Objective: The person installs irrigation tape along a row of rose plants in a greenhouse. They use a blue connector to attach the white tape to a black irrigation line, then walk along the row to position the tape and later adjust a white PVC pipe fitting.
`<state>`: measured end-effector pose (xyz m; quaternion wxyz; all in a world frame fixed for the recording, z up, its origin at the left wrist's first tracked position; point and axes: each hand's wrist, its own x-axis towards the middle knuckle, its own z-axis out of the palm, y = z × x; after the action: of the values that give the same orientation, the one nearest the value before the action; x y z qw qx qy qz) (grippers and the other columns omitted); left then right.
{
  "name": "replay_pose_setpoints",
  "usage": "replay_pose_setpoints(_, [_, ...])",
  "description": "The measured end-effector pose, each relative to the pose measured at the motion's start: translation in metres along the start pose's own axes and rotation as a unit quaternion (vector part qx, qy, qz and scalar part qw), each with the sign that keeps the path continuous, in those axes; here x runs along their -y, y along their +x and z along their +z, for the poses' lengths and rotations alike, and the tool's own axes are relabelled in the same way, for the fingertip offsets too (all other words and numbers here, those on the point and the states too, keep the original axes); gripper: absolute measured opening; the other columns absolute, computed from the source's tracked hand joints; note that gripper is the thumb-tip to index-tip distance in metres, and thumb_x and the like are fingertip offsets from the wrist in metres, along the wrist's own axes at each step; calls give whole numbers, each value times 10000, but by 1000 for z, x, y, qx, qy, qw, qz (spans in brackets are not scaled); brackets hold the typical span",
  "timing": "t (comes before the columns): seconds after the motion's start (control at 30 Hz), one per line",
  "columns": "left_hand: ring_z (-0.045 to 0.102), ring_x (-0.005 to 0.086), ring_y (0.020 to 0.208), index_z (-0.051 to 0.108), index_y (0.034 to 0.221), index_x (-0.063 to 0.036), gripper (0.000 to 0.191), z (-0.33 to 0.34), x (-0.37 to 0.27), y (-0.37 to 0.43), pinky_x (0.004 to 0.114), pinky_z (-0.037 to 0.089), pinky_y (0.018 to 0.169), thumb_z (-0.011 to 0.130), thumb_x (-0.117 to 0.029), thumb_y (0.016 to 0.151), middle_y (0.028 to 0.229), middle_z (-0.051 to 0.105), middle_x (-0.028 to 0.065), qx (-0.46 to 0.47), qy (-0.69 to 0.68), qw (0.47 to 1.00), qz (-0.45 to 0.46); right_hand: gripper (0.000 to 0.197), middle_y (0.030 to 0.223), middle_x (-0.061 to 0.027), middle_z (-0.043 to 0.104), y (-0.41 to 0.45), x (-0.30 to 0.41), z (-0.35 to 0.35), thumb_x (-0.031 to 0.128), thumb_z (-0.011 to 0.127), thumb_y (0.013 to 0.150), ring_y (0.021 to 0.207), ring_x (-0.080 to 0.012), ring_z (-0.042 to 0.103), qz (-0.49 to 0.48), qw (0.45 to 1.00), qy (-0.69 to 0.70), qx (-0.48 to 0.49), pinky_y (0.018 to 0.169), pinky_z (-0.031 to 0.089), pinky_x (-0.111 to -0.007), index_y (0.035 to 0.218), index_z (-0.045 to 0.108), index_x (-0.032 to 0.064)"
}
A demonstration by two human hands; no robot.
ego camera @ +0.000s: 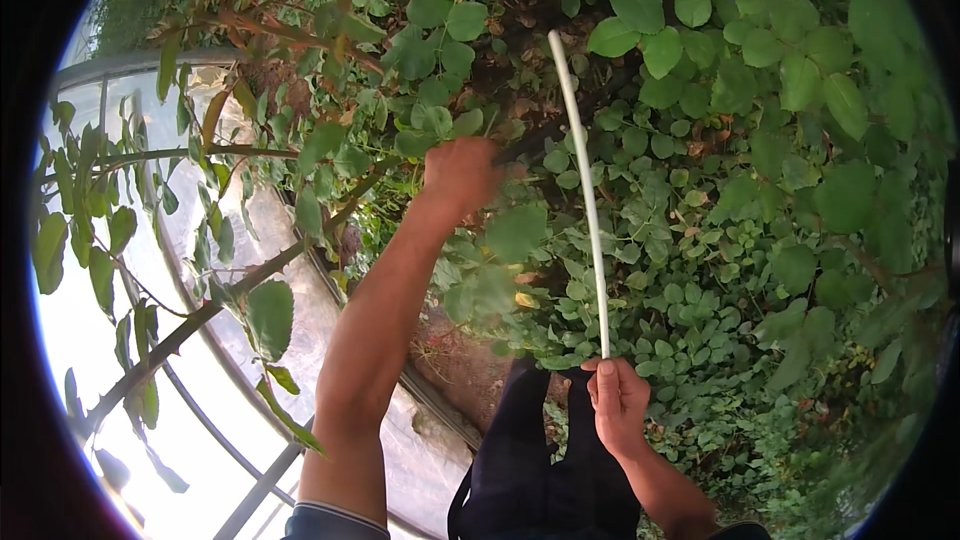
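Note:
My right hand (619, 405) is closed around the lower end of a long thin white rod (585, 180), which rises from the thumb and fingers over the foliage. My left hand (461, 176) reaches forward into the rose leaves, fingers curled and slightly blurred. Beside it lies a dark stem or shadow among the plants; whether the fingers grip anything cannot be made out. Green rose leaves (637, 7) surround both hands.
A thick thorny rose stem (262, 270) crosses the left side, partly near my left forearm. Behind it stands a translucent plastic sheet wall (255, 360) with curved metal ribs. Reddish shoots (292, 34) hang at the upper left. Leaves close to the camera fill the right.

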<state>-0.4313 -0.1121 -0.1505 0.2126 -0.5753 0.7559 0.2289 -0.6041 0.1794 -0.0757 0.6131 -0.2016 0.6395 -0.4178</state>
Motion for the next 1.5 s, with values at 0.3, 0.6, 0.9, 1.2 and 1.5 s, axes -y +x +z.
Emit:
replay_pose_setpoints(0.3, [666,356,814,727,932,-137,193,1,0,-1,465,527,763,675,-260,793,838,689,137,-10,-44,999,3,372,594,28,423,0,-10,-4,269,452,1036,503,-45,339,-117,993,16,-19,449,257,-231,888,612,-33])
replay_pose_setpoints(0.6, [667,341,900,717,921,-108,262,-9,-4,-4,429,524,805,651,-343,825,904,690,136,25,-9,1000,0,337,606,35,433,-4,-13,-3,261,471,1030,515,-35,351,57,998,-1,11,457,274,-221,890,614,-10])
replay_pose_setpoints(0.9, [667,338,902,715,918,-106,262,-6,-3,-3,431,524,804,644,-341,824,920,688,139,31,-24,999,-18,347,612,30,451,-3,-25,-7,284,473,1028,507,-24,351,55,998,28,-1,450,269,-212,902,615,-7])
replay_pose_setpoints(1.2, [671,323,899,717,961,-137,242,-2,1,0,423,520,823,630,-318,828,907,686,126,39,-29,999,-23,360,566,46,411,-3,-34,-7,269,479,1027,511,-26,330,-37,998,36,-34,458,261,-225,857,615,-17])
replay_pose_setpoints(1.5, [675,323,900,718,997,-145,239,-5,0,-3,422,520,842,623,-299,841,942,692,133,35,-23,999,-26,352,612,33,455,-6,-21,-14,295,467,1028,501,-27,384,48,998,44,-19,441,299,-202,905,604,-6])
